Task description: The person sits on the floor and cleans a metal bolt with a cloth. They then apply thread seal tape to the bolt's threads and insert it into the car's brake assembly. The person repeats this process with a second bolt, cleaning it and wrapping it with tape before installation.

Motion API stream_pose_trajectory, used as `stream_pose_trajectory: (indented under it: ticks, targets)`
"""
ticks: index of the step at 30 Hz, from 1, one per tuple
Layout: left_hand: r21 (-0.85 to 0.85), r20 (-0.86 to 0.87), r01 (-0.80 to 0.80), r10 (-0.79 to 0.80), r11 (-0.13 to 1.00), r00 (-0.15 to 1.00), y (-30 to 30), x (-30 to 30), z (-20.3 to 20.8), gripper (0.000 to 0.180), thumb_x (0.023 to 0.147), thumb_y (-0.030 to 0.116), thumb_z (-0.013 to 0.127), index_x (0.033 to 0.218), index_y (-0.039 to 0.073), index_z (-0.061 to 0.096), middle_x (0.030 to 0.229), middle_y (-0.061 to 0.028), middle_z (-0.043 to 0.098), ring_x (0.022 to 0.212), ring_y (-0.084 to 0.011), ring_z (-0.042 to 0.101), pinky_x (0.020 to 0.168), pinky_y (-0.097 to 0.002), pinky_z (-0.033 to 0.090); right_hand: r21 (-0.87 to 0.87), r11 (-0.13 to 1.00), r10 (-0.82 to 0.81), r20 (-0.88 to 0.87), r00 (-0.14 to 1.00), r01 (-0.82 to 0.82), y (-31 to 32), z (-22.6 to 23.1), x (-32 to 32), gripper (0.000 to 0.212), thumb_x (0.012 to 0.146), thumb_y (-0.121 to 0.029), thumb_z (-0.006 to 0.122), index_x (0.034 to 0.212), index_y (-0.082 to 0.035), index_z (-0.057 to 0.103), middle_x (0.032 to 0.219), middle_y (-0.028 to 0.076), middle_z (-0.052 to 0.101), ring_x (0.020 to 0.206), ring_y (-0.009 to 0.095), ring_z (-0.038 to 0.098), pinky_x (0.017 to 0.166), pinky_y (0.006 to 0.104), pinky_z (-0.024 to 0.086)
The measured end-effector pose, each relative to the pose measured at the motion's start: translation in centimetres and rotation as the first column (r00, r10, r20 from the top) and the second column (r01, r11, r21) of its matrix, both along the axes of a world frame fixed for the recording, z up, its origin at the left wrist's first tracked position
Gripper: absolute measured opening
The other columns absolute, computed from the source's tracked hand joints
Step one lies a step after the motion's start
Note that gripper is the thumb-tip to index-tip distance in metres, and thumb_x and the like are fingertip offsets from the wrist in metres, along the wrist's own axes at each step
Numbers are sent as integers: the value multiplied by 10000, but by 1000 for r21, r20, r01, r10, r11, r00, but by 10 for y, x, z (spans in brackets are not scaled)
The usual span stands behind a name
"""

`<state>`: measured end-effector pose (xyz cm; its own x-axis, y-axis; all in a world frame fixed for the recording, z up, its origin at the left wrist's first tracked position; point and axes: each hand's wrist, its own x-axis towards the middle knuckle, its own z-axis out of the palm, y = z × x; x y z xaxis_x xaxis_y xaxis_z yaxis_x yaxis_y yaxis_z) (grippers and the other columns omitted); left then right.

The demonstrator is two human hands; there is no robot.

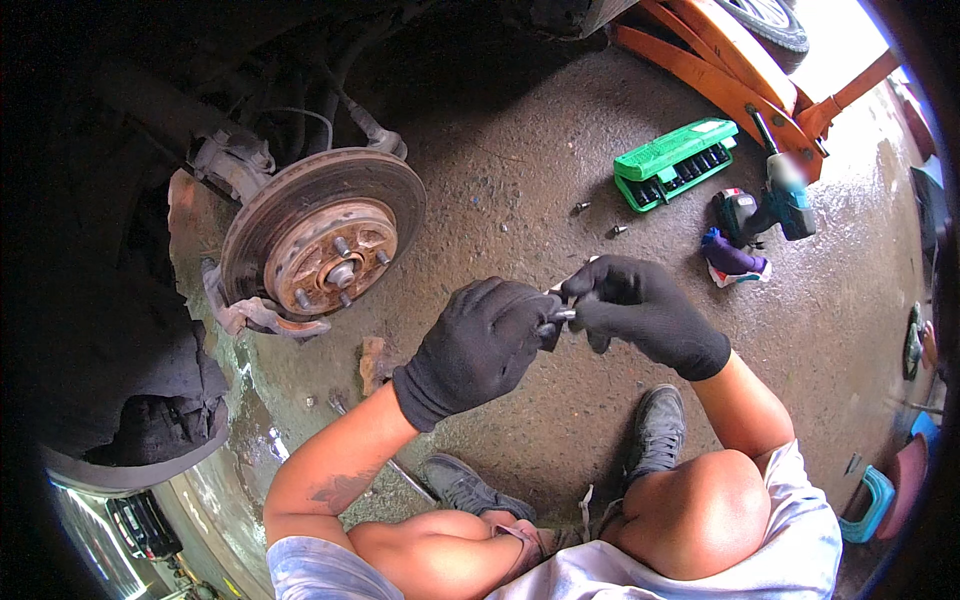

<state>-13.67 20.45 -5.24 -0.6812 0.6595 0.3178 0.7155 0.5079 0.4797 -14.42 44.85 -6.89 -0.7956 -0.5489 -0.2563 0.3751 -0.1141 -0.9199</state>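
Observation:
Both of my hands wear black gloves and meet in front of my knees. My left hand (pixel 478 342) is closed, its fingers gripping a small silver metal piece (pixel 562 315) that looks like a pin or bolt. At that piece's other end, the fingers of my right hand (pixel 640 308) pinch together on it. Something thin and pale shows at the right fingertips, too small to name. To the left of my hands is a rusty brake disc (pixel 322 238) on a wheel hub (pixel 341 272) with several bare studs, its caliper bracket (pixel 265 318) at the lower edge.
An open green socket case (pixel 676 165) lies ahead right, with two small metal parts (pixel 618 231) beside it. A cordless impact wrench (pixel 782 210) stands near an orange jack (pixel 720 70). A purple cloth (pixel 735 255) and a long metal bar (pixel 410 482) lie on the wet floor (pixel 520 180).

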Motion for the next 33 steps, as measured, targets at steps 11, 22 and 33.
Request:
stream_pose_trajectory:
  ticks: [11,22,33]
  targets:
    - [171,131,-106,84,980,988,11,-1,7,189,818,60,717,994,28,656,945,-163,671,841,-342,658,743,-398,523,-251,968,48,301,952,31,-11,-21,14,525,1058,-432,379,1395,-36,454,943,67,626,605,113,570,528,256,481]
    - [27,106,-20,17,999,994,15,7,10,225,793,47,733,1007,55,665,942,-131,689,823,-322,666,739,-405,521,-116,993,-10,189,982,32,-4,-31,3,390,937,-319,667,1184,-20,630,811,25,644,590,76,543,506,230,431]
    - [-12,128,57,-55,998,990,26,9,5,291,774,34,728,1052,28,644,957,-138,683,808,-319,661,718,-400,515,-170,985,89,338,937,-32,-6,-41,10,554,944,-298,655,1382,2,498,807,36,628,520,77,499,429,235,389]
